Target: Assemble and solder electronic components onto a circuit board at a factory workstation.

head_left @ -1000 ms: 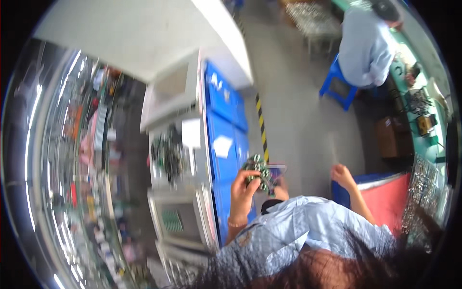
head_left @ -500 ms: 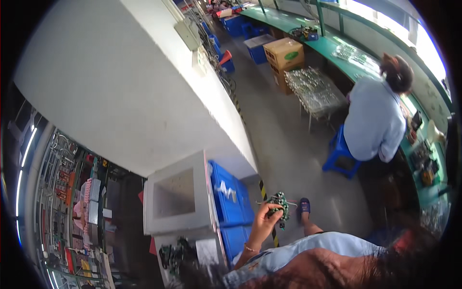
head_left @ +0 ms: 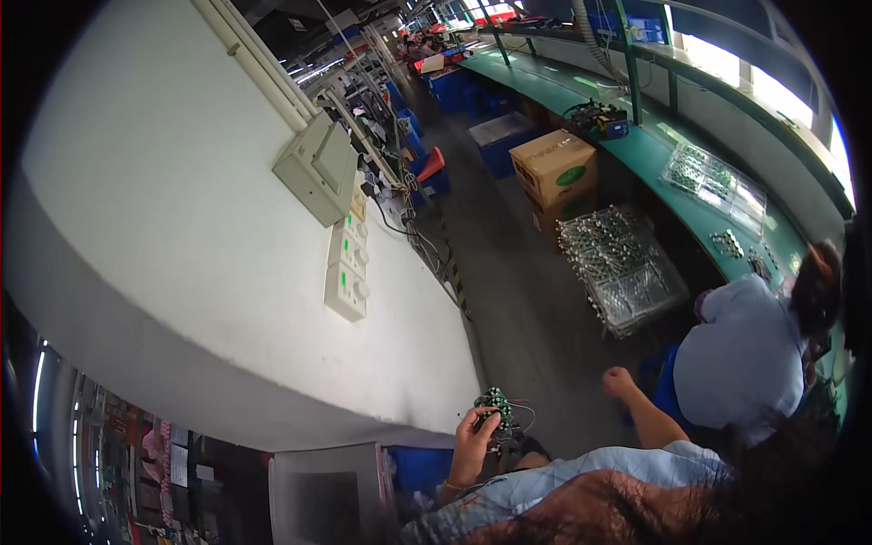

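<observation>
Pinching a bunch of small green circuit boards point(head_left: 493, 399) between thumb and fingers, your left hand point(head_left: 469, 445) has it raised in front of your body, low in the view and a little right of its middle. The bunch looks like a compact, uneven cluster: dark green boards packed close, dotted with bright silvery parts, with thin wires point(head_left: 526, 409), reddish and pale, looping out of its right side. Your thumb and fingers cover part of it, so you cannot tell how many boards are there. Its upper end points away from you, up the view, and its lower end comes back toward your body; the long axis runs close to that line, though the clump is nearly as broad as it is long. The wires point off to your right.

Your right hand point(head_left: 620, 382) is well apart from the bunch, its fingers curled in; you cannot tell whether they close fully or hold anything. Ahead of it stand clear trays point(head_left: 636, 295) of small parts, and to its right a person in pale blue point(head_left: 738, 354) sits at the green workbench point(head_left: 536, 86). Left of the bunch rises a white wall point(head_left: 218, 245).
</observation>
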`<state>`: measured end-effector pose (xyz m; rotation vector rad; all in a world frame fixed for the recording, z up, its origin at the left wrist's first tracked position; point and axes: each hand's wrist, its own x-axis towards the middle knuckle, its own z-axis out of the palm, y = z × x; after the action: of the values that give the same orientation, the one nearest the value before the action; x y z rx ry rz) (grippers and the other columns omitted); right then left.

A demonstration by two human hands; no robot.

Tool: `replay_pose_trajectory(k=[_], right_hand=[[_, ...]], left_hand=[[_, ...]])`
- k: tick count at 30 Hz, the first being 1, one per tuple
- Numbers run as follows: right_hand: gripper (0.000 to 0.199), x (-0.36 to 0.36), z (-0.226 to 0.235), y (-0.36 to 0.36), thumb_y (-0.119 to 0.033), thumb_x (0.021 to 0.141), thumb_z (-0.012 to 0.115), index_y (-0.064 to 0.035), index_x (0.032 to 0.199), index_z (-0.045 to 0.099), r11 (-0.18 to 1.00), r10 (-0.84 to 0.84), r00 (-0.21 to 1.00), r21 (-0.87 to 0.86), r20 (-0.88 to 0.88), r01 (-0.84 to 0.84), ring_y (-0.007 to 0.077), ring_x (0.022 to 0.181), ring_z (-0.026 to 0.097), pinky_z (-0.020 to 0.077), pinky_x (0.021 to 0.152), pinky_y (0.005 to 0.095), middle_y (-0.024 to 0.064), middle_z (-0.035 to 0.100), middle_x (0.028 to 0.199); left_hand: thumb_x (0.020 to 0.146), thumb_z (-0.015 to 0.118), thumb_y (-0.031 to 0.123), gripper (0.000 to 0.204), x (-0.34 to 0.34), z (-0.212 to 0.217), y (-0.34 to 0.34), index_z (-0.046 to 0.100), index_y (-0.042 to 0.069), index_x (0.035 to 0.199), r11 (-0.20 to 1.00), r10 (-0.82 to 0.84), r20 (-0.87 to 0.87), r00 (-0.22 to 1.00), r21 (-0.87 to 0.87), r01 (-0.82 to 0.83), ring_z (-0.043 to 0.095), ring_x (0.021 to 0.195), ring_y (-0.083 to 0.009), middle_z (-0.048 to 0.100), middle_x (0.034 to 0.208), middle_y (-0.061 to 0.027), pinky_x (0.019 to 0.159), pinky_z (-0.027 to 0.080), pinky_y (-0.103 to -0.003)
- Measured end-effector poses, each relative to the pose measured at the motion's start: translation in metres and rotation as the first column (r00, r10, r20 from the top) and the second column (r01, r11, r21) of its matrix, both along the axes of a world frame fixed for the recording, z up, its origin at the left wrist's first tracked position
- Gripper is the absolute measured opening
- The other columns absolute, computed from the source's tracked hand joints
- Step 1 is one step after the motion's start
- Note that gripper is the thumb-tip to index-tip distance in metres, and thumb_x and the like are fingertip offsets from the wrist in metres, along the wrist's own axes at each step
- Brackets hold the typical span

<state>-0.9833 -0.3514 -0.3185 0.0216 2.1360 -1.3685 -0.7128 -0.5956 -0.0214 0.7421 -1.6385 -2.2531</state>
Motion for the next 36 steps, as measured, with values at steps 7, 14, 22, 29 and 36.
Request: replay_pose_trajectory(k=[7, 14, 22, 29, 36], right_hand=[[0.027, -0.076, 0.049, -0.167, -0.021, 0.084, 0.063, -0.0047, 0.106, 0.063, 0.887, 0.434, 0.864, -0.046, -0.256, -0.459, 0.0144, 0.081, 0.064, 0.051, 0.073, 0.0301, 0.0073, 0.067, 0.088], [0.036, -0.157, -0.025, -0.075, -0.033, 0.084, 0.062, -0.0068, 0.107, 0.065, 0.823, 0.455, 0.881, 0.317, 0.127, -0.471, 0.0219, 0.093, 0.064, 0.0493, 0.082, 0.0354, 0.0112, 0.068, 0.097], [0.036, -0.372, -0.034, -0.155, -0.036, 0.082, 0.061, -0.0072, 0.102, 0.066, 0.814, 0.443, 0.891, 0.37, 0.101, -0.447, 0.0256, 0.092, 0.064, 0.0494, 0.082, 0.037, 0.012, 0.068, 0.095], [0.033, -0.557, 0.015, -0.372, -0.035, 0.08, 0.064, -0.0072, 0.097, 0.068, 0.705, 0.708, 0.706, 0.027, 0.016, -0.708, 0.0253, 0.091, 0.064, 0.0496, 0.081, 0.0355, 0.0118, 0.068, 0.094], [0.03, -0.725, 0.018, -0.583, -0.029, 0.08, 0.066, -0.0062, 0.1, 0.066, 0.815, 0.579, 0.812, -0.096, 0.078, -0.572, 0.0214, 0.088, 0.064, 0.0507, 0.079, 0.034, 0.0102, 0.068, 0.095]], left_hand=[[0.088, 0.065, 0.015, 0.016, -0.196, -0.006, -0.119, 0.063, 0.006, 0.1, 0.994, -0.034, -0.029, 0.999, -0.1, 0.031, 0.051, 0.069, -0.0011, 0.059, 0.083, 0.0049, 0.057, 0.039, -0.016], [0.087, 0.065, 0.013, 0.015, -0.4, 0.036, -0.224, 0.063, 0.005, 0.1, 0.991, -0.082, -0.23, 0.97, -0.126, 0.054, 0.05, 0.074, -0.0013, 0.057, 0.085, 0.0045, 0.066, 0.041, -0.017], [0.089, 0.063, 0.015, 0.015, -0.576, -0.024, -0.317, 0.063, 0.007, 0.101, 1.0, -0.024, -0.14, 0.99, -0.012, 0.022, 0.042, 0.062, -0.0002, 0.052, 0.079, 0.0068, 0.053, 0.032, -0.016], [0.09, 0.062, 0.013, 0.014, -0.661, -0.006, -0.437, 0.061, 0.004, 0.1, 0.973, 0.225, -0.053, 0.973, -0.036, -0.227, 0.043, 0.063, -0.0004, 0.055, 0.079, 0.0047, 0.053, 0.034, -0.017], [0.09, 0.061, 0.01, 0.01, -0.796, -0.049, -0.578, 0.061, 0.005, 0.099, 0.939, 0.327, 0.021, 0.945, 0.107, -0.328, 0.046, 0.064, -0.0002, 0.058, 0.081, 0.0041, 0.051, 0.033, -0.017]])
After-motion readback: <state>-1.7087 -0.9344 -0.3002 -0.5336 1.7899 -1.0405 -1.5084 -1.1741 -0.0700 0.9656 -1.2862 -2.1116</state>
